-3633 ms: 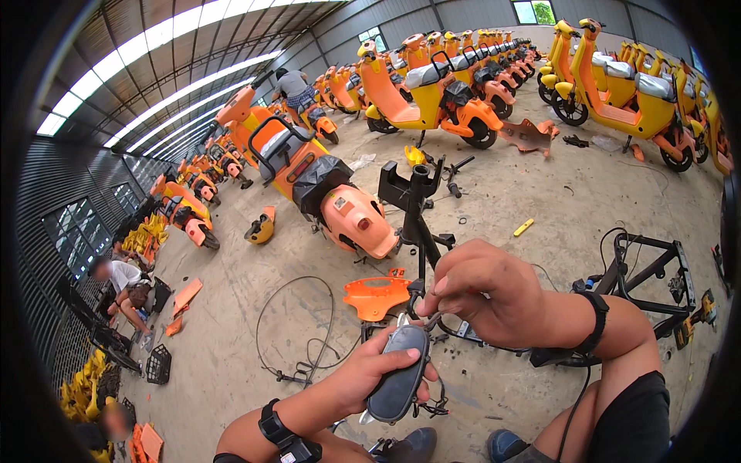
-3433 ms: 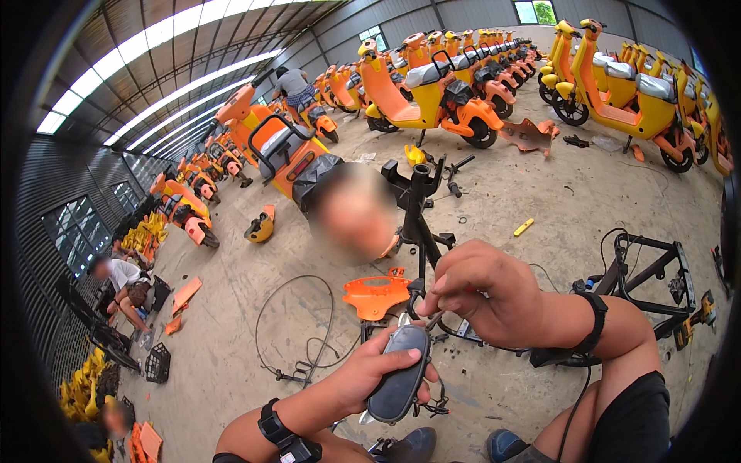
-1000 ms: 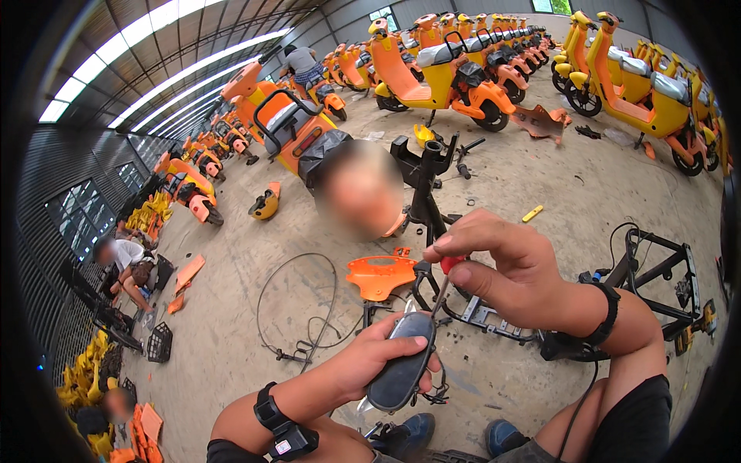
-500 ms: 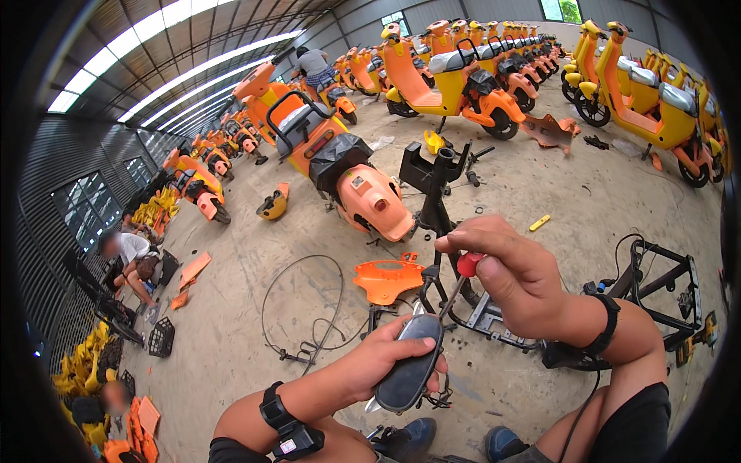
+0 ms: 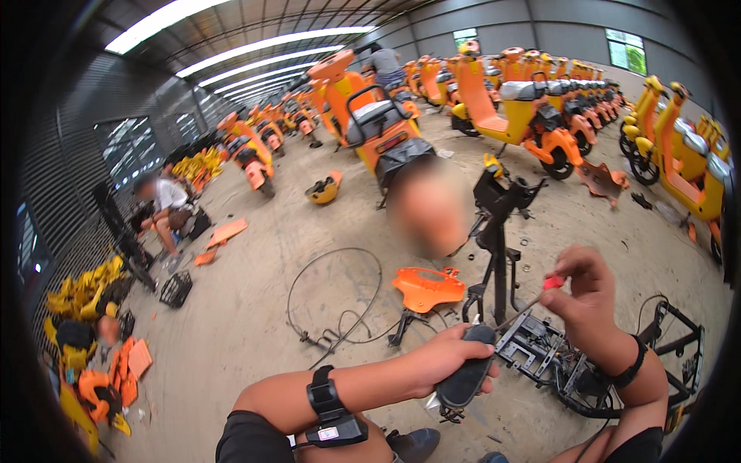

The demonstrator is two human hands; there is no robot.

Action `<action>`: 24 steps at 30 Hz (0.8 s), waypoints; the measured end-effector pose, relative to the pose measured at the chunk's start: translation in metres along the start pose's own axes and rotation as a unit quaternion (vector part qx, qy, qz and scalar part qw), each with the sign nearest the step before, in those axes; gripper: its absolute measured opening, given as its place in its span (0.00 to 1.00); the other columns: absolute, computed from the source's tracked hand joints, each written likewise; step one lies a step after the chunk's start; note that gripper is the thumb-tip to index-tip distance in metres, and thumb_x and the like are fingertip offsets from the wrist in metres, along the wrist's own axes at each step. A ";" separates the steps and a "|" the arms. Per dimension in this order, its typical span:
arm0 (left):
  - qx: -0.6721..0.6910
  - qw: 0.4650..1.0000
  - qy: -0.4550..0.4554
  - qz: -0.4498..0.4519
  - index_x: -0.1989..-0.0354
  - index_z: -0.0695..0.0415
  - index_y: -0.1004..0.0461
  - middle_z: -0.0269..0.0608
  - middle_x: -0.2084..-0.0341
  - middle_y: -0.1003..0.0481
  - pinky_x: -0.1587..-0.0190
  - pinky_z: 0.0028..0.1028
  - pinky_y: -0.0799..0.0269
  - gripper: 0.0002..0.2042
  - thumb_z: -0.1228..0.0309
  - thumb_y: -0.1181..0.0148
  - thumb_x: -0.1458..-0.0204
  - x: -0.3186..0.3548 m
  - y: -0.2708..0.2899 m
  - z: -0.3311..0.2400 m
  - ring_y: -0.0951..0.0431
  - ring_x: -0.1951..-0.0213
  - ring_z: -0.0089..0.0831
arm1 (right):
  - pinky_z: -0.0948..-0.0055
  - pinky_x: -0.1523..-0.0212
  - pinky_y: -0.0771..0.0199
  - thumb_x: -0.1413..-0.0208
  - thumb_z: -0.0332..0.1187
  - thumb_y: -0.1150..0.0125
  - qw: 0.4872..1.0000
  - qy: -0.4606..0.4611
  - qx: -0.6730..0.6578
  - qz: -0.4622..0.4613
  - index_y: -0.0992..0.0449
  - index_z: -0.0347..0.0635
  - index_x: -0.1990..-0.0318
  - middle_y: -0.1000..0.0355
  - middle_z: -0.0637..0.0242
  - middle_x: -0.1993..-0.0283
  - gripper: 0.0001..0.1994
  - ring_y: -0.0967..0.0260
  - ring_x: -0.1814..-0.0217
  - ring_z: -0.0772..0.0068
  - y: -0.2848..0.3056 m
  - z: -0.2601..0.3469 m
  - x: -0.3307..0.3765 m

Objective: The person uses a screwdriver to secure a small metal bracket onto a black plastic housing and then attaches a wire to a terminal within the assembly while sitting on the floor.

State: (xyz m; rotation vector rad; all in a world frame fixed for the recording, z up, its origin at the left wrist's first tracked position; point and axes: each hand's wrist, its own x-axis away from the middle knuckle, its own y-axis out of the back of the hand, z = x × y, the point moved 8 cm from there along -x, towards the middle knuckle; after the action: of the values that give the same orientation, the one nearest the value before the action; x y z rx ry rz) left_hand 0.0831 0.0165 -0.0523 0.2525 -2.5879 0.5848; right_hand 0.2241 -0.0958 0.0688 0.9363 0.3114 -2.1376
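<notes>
My left hand [image 5: 440, 361] grips a black oval part [image 5: 468, 376], flat face up, with its thumb on top. Shiny clear or silvery edges show at the part's ends, but its exact kind is unclear. In my right hand [image 5: 593, 292], pinched between thumb and fingers, is a screwdriver with a red handle [image 5: 553, 283]. Its thin shaft slants down and left to the upper edge of the oval part; whether the tip touches is hard to tell. Just beyond my hands stands a black scooter frame [image 5: 498, 255] with an upright post.
Bare metal framework [image 5: 687, 328] lies by my right forearm. An orange panel [image 5: 427, 289] and a looped cable [image 5: 289, 297] lie on the concrete floor. Orange and yellow scooters [image 5: 370, 127] stand in rows. A seated person [image 5: 166, 201] is at left, near a black crate [image 5: 176, 288].
The view has swung left, so the surroundings sit farther right. My right hand has moved away from my left, and the screwdriver lies at a flatter slant. Both hands keep their holds.
</notes>
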 end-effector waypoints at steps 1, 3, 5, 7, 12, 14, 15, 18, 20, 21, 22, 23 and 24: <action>-0.004 1.000 -0.001 0.004 0.49 0.59 0.40 0.49 0.64 0.22 0.69 0.32 0.20 0.14 0.70 0.44 0.39 0.006 -0.002 -0.002 0.18 0.71 0.35 | 0.74 0.56 0.37 0.57 0.27 0.24 1.000 -0.004 -0.002 -0.019 0.26 0.42 0.60 0.33 0.71 0.65 0.18 0.38 0.62 0.76 0.001 -0.002 0.001; 0.008 1.000 0.003 0.008 0.50 0.58 0.40 0.50 0.65 0.22 0.70 0.33 0.20 0.13 0.71 0.45 0.39 0.012 -0.003 0.001 0.18 0.71 0.36 | 0.75 0.55 0.37 0.54 0.27 0.26 0.999 0.037 0.006 -0.004 0.27 0.41 0.58 0.34 0.69 0.63 0.16 0.37 0.60 0.76 0.000 -0.002 0.002; 0.019 1.000 -0.016 0.009 0.50 0.58 0.41 0.50 0.66 0.22 0.70 0.33 0.20 0.13 0.71 0.45 0.39 0.021 0.006 0.001 0.18 0.71 0.36 | 0.75 0.53 0.37 0.47 0.32 0.30 0.999 0.046 0.000 0.023 0.27 0.40 0.57 0.35 0.68 0.60 0.14 0.36 0.57 0.75 -0.010 -0.002 0.000; 0.026 0.999 -0.037 0.017 0.51 0.58 0.41 0.50 0.67 0.22 0.70 0.34 0.20 0.13 0.71 0.45 0.38 0.029 0.011 0.000 0.18 0.72 0.36 | 0.75 0.52 0.36 0.42 0.36 0.33 0.999 0.045 -0.002 0.012 0.28 0.39 0.55 0.34 0.67 0.59 0.14 0.35 0.57 0.75 -0.017 0.000 -0.002; 0.045 0.996 -0.082 -0.002 0.50 0.59 0.42 0.50 0.66 0.22 0.71 0.34 0.19 0.14 0.71 0.46 0.39 0.057 0.033 -0.009 0.17 0.71 0.37 | 0.70 0.43 0.32 0.31 0.35 0.48 0.999 0.007 0.032 0.031 0.28 0.35 0.45 0.25 0.59 0.48 0.14 0.30 0.50 0.74 -0.040 0.007 -0.008; 0.050 0.993 -0.104 -0.024 0.49 0.60 0.42 0.51 0.66 0.22 0.71 0.35 0.19 0.15 0.71 0.46 0.39 0.064 0.040 -0.014 0.17 0.72 0.37 | 0.71 0.44 0.31 0.32 0.33 0.47 0.998 0.001 0.031 0.061 0.28 0.34 0.45 0.24 0.59 0.49 0.14 0.29 0.49 0.73 -0.050 0.014 -0.012; 0.056 0.992 -0.112 -0.023 0.49 0.61 0.42 0.51 0.66 0.22 0.71 0.35 0.20 0.15 0.71 0.46 0.39 0.064 0.041 -0.015 0.17 0.72 0.38 | 0.71 0.44 0.31 0.32 0.33 0.46 0.997 -0.001 0.031 0.076 0.28 0.34 0.45 0.24 0.59 0.49 0.13 0.28 0.49 0.73 -0.054 0.019 -0.013; 0.076 0.989 -0.130 0.001 0.50 0.61 0.42 0.53 0.67 0.23 0.72 0.35 0.20 0.14 0.72 0.46 0.40 0.053 0.036 -0.013 0.18 0.74 0.38 | 0.70 0.44 0.30 0.33 0.29 0.45 0.994 0.002 0.097 0.057 0.26 0.35 0.47 0.23 0.59 0.50 0.11 0.27 0.50 0.72 -0.054 0.043 -0.012; 0.091 0.988 -0.128 0.005 0.51 0.61 0.42 0.52 0.68 0.23 0.72 0.36 0.20 0.14 0.72 0.47 0.40 0.049 0.028 -0.014 0.18 0.74 0.39 | 0.71 0.45 0.30 0.34 0.27 0.45 0.988 0.005 0.137 0.069 0.26 0.34 0.49 0.23 0.60 0.51 0.10 0.27 0.51 0.74 -0.053 0.060 -0.014; 0.099 0.987 -0.123 0.012 0.51 0.62 0.42 0.52 0.68 0.23 0.72 0.36 0.20 0.14 0.73 0.47 0.40 0.048 0.024 -0.013 0.18 0.74 0.39 | 0.72 0.45 0.30 0.35 0.27 0.44 0.986 -0.010 0.150 0.065 0.25 0.34 0.51 0.23 0.62 0.53 0.09 0.27 0.52 0.75 -0.051 0.069 -0.015; 0.088 0.987 -0.131 0.014 0.50 0.62 0.43 0.53 0.68 0.23 0.72 0.37 0.20 0.14 0.74 0.48 0.40 0.053 0.020 -0.016 0.18 0.74 0.40 | 0.74 0.47 0.30 0.36 0.27 0.43 0.983 -0.016 0.169 0.062 0.25 0.34 0.53 0.24 0.63 0.55 0.08 0.28 0.53 0.76 -0.048 0.074 -0.016; 0.088 0.987 -0.135 0.017 0.50 0.62 0.43 0.53 0.68 0.24 0.72 0.37 0.20 0.14 0.74 0.48 0.40 0.057 0.017 -0.018 0.18 0.74 0.40 | 0.76 0.49 0.30 0.37 0.27 0.41 0.980 -0.022 0.190 0.059 0.25 0.34 0.55 0.24 0.65 0.58 0.07 0.28 0.55 0.78 -0.044 0.080 -0.017; 0.088 0.986 -0.138 0.020 0.50 0.62 0.43 0.54 0.67 0.24 0.72 0.37 0.20 0.14 0.74 0.49 0.41 0.059 0.013 -0.020 0.18 0.74 0.40 | 0.77 0.51 0.30 0.38 0.27 0.40 0.976 -0.022 0.208 0.055 0.25 0.34 0.57 0.25 0.67 0.60 0.06 0.29 0.57 0.79 -0.040 0.084 -0.018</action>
State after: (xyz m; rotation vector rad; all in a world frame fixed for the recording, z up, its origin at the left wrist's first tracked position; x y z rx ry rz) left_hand 0.0361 0.0329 -0.0119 0.3634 -2.8137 0.8488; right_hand 0.1588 -0.0996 0.1372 1.1066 -0.2167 -2.1551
